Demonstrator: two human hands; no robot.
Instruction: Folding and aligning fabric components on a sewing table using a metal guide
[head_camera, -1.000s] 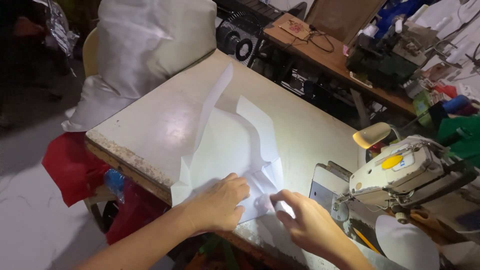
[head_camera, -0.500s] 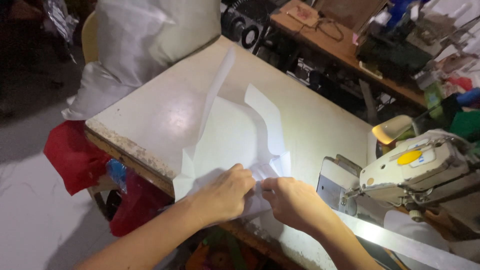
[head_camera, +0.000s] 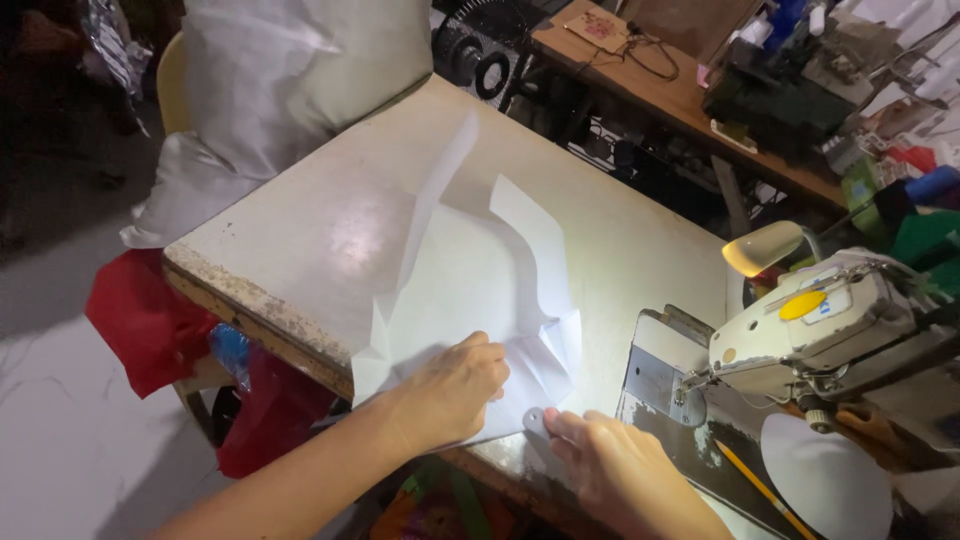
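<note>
Cluttered workshop surroundings frame a worn, cream-coloured sewing table (head_camera: 300, 230), seen from the head camera looking down. Its near edge is chipped and stained, and red cloth (head_camera: 140, 320) hangs below its left corner, with a blue scrap (head_camera: 232, 348) just beside it. Beyond the far-left corner stand bulky white sacks (head_camera: 290, 80). Behind the far edge is a wooden bench (head_camera: 680, 100) crowded with dark equipment and cables.

On the middle of the table lies a piece of white fabric (head_camera: 470, 270), creased, with one long strip running up toward the far edge and a folded flap standing slightly raised on its right side. Its lower part reaches the near edge.

The left hand (head_camera: 455, 390) rests flat on the fabric's lower part near the near edge, fingers together and curled lightly, pressing the cloth down. The right hand (head_camera: 620, 470) sits just beside it toward the right, at the fabric's lower right corner; its fingertips are drawn together on a small grey round piece (head_camera: 534, 420) touching the fabric's edge. Whether it is pinched or only touched cannot be told.

At the right side of the table stands a cream sewing machine (head_camera: 820, 330) with a yellow oval mark, a small lit lamp (head_camera: 765, 248) above it, and a metal plate (head_camera: 655, 380) under its head. A yellow pencil (head_camera: 760, 488) lies near the right corner, beside a white round piece of cloth (head_camera: 825, 480).
</note>
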